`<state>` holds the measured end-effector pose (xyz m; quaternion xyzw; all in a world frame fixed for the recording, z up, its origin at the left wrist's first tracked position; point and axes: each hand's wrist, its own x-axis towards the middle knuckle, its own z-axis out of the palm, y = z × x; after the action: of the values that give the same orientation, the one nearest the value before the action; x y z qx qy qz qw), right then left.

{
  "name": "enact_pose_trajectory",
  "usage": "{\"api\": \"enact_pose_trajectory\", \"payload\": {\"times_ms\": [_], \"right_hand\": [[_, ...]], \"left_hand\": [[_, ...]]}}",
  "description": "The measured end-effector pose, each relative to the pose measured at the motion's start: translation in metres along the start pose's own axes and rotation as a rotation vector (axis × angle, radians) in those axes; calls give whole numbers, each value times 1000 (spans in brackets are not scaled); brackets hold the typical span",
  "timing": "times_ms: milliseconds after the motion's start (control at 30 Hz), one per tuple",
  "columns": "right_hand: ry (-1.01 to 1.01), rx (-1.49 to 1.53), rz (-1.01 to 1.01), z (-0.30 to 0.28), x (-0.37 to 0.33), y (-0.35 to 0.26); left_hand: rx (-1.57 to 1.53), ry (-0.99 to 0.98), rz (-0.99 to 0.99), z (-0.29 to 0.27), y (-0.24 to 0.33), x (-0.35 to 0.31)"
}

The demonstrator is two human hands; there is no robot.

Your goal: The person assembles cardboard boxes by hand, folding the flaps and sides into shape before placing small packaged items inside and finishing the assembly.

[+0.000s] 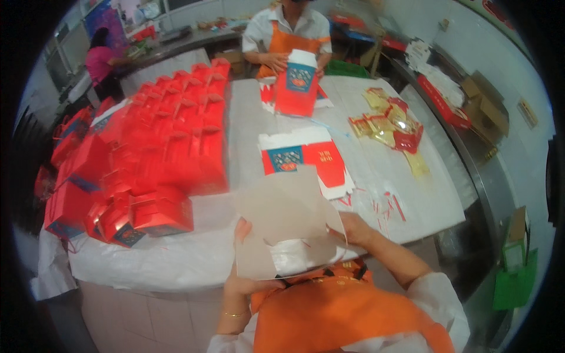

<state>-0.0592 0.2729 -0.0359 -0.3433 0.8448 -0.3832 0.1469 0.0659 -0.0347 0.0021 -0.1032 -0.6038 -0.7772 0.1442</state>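
Between my two hands is a cardboard box blank [288, 206], its plain greyish-beige side toward me, with an opening near its lower edge. My left hand [252, 286] grips its left side, the fingertips showing at the edge. My right hand [356, 229] holds the right edge, its fingertips partly hidden behind the card. Just beyond it lie flat red box blanks [332, 170] with blue panels and white edges. Across the table, a co-worker in an orange apron holds a red box [299, 88] in both hands.
Rows of assembled red boxes [182, 129] with handles fill the table's left side. Gold and red packets [385, 123] lie at the right, with thin red strips [388, 209] nearer me. A metal counter [465, 153] runs along the right. Another person stands at the far left.
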Motion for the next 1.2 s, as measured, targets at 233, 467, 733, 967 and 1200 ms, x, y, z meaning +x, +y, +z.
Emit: {"api": "enact_pose_trajectory", "payload": {"times_ms": [233, 467, 733, 967, 1200], "right_hand": [[-156, -146, 25, -15, 8, -15], [349, -33, -182, -121, 84, -94], [-306, -913, -21, -106, 133, -208], [-627, -1249, -161, -98, 93, -225], [-277, -1260, -564, -60, 62, -189]], "left_hand": [[492, -382, 263, -25, 0, 18], [436, -333, 247, -20, -2, 17], [592, -280, 246, -2, 23, 24], [506, -182, 209, 1, 5, 20], [357, -97, 409, 9, -37, 20]]}}
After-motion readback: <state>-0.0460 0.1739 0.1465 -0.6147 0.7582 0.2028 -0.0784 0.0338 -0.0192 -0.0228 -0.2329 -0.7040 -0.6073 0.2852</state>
